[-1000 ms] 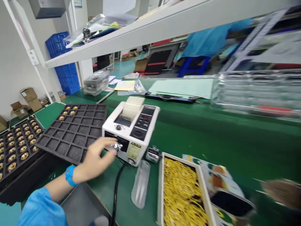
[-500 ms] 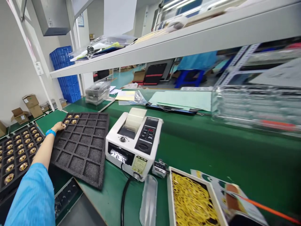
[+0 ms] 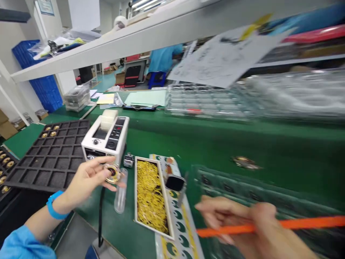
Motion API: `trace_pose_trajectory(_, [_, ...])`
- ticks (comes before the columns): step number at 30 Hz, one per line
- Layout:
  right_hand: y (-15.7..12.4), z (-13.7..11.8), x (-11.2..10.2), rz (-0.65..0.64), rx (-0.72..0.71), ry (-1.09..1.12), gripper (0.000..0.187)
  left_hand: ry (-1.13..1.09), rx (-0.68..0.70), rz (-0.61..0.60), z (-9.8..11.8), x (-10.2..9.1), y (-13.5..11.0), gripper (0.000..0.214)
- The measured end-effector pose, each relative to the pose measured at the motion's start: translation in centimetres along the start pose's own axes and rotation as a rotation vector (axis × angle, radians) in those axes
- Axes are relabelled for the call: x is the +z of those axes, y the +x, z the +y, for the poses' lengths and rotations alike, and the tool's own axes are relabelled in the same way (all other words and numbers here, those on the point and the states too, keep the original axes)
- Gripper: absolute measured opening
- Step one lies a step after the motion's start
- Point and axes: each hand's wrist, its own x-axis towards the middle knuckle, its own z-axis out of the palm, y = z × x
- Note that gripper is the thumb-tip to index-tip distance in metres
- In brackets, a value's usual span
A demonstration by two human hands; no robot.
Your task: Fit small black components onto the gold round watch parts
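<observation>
**Left hand (image 3: 86, 178) pinches round gold piece (image 3: 112, 173), right hand (image 3: 250, 223) grips orange stick (image 3: 296, 223)**

Left fingers closed on the piece's edge, holding it in the air over a clear plastic tube (image 3: 120, 190), just in front of the white tape dispenser (image 3: 105, 138). Right fingers curled around the stick, blurred, above a green tray (image 3: 242, 187). Box of yellow rubber bands (image 3: 149, 196) sits between the hands. Another gold piece (image 3: 245, 162) lies on the green bench mat (image 3: 283, 144). Black foam tray (image 3: 54, 154) left of the dispenser, gold pieces in its far corner.
</observation>
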Motion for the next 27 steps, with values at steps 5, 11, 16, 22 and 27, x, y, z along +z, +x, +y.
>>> trace_pose_trajectory(5, [-1.5, -3.9, 2.3, 0.256, -0.215, -0.109, 0.044, -0.265, -0.179, -0.102, -3.8, 6.4, 2.3, 0.039])
trace_pose_trajectory(11, [-0.9, -2.4, 3.0, 0.275, -0.209, -0.260, 0.034, -0.315, -0.139, -0.161, -6.3, 8.7, 4.6, 0.034])
trace_pose_trajectory(16, [-0.8, -1.2, 3.1, 0.286, -0.216, -0.266, 0.025, -0.267, -0.125, -0.204, -6.9, 8.8, 4.2, 0.034])
trace_pose_trajectory(22, [-1.0, -0.7, 3.1, 0.175, -0.653, -0.635, 0.019, -0.202, -0.163, -0.206, -7.3, 8.3, 4.1, 0.037])
trace_pose_trajectory(27, [-1.2, 0.0, 2.6, 0.017, -0.997, -1.113, 0.031, -0.224, -0.260, -0.180, -7.5, 8.2, 4.2, 0.039])
